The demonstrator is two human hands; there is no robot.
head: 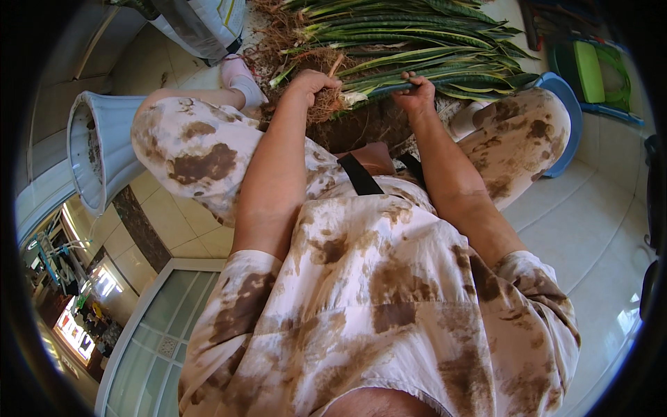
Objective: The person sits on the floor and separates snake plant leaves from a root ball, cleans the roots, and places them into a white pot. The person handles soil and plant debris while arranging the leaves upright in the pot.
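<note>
In front of me, my left hand (pixel 315 86) closes on the root end of a snake plant (pixel 355 98), where brown fibrous roots (pixel 327 102) hang under the fingers. Farther right along the same plant, my right hand (pixel 418 95) grips its long dark green leaves. Just beyond both hands lies a large pile of snake plants (pixel 417 31), their yellow-edged leaves pointing right and their tangled roots (pixel 276 28) to the left. Dark soil (pixel 359 125) is spread below the held plant, between my legs.
A pale blue-white planter (pixel 114 140) lies tipped beside my left knee. By my right knee is a blue basin (pixel 565 130), with a green plastic item (pixel 589 70) behind it. A printed bag (pixel 208 23) stands at upper left. A glass-paned door (pixel 167 323) is at lower left.
</note>
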